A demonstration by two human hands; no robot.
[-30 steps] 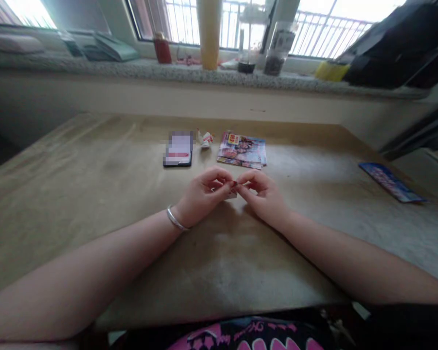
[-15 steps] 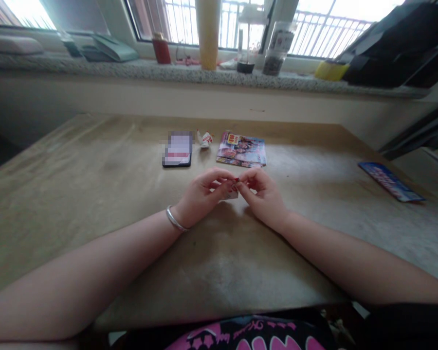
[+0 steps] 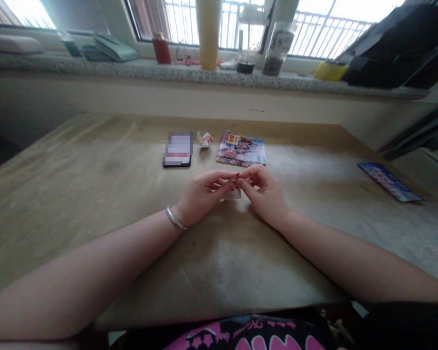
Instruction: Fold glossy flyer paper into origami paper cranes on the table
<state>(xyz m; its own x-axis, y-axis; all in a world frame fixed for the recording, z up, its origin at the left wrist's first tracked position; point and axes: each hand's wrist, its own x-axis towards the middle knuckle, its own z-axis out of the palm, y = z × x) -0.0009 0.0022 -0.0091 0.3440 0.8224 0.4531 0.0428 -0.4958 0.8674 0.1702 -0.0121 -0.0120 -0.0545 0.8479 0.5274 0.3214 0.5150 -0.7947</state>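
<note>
Both hands meet over the middle of the table. My left hand, with a silver bangle at its wrist, pinches a small white printed piece that looks like paper or a packet. It hangs below the fingertips. The fingertips of my right hand are pinched together at its upper edge, touching the left fingers. Most of the piece is hidden behind the fingers. Just beyond my right hand lies a short stack of colourful printed packets.
Behind my left hand lie a phone and a crumpled white and red wrapper. A blue printed packet rests near the table's right edge. Bottles and other items, including a red bottle, line the stone windowsill.
My right fingertips have shifted slightly up along the piece's upper edge. More of its white printed face shows below the fingers. The things on the table have not moved.
</note>
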